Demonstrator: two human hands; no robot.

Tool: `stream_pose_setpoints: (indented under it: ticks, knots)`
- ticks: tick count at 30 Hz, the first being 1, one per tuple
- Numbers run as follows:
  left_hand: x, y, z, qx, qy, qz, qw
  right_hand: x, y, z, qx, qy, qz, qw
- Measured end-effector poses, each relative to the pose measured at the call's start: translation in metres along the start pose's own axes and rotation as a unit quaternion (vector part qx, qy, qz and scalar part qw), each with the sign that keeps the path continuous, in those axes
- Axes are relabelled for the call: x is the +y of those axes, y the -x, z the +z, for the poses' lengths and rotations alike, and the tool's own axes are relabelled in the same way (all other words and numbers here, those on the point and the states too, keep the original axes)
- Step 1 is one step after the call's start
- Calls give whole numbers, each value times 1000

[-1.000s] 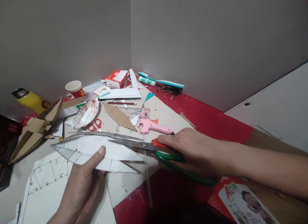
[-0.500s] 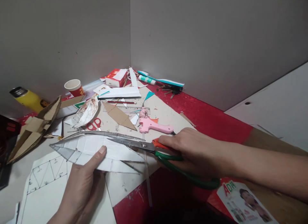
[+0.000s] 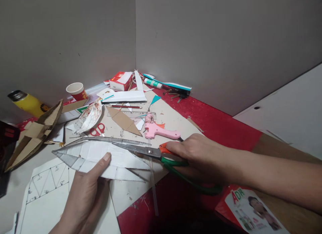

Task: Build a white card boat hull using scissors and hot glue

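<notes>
This side of the glue gun [image 3: 151, 129], left hand [image 3: 87, 187] pinches white shell [image 3: 97, 151], right hand [image 3: 196, 153] clasps scissors [image 3: 150, 152]; blade wobble might tear shell wall.

The left hand [image 3: 87, 187] and right hand [image 3: 195, 150] are bare, as is the right forearm [image 3: 264, 172].

- Glue gun [image 3: 162, 131] lies just beyond the right fingers [image 3: 174, 147].
- Red scissors [image 3: 101, 127] lie beyond the left fingers [image 3: 102, 163].
- Pencil [image 3: 127, 107] lies farther beyond the left fingers.
- Cup [image 3: 79, 95] stands well beyond the left fingers.
- Bottle [image 3: 28, 105] sits beyond and left of the left fingers.
- Drawing [image 3: 42, 207] lies below the left fingers.
- Keys [image 3: 177, 93] lie well beyond the right fingers.
</notes>
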State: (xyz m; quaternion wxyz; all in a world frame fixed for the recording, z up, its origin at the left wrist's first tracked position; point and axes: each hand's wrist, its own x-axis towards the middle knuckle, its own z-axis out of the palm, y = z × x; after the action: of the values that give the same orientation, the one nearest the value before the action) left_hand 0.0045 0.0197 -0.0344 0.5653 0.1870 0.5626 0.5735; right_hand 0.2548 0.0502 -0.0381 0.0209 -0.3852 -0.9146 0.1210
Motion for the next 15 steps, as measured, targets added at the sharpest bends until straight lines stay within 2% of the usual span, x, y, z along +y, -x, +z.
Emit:
stream_pose_setpoints:
  ticks: [5, 15]
  knots:
    - [0, 1, 1, 12, -29, 3, 1000, 0, -1, 0, -1, 15, 11, 1000]
    - [-2, -3, -5, 0, -8, -10, 1000, -1, -2, -2, 1, -16, 6, 1000]
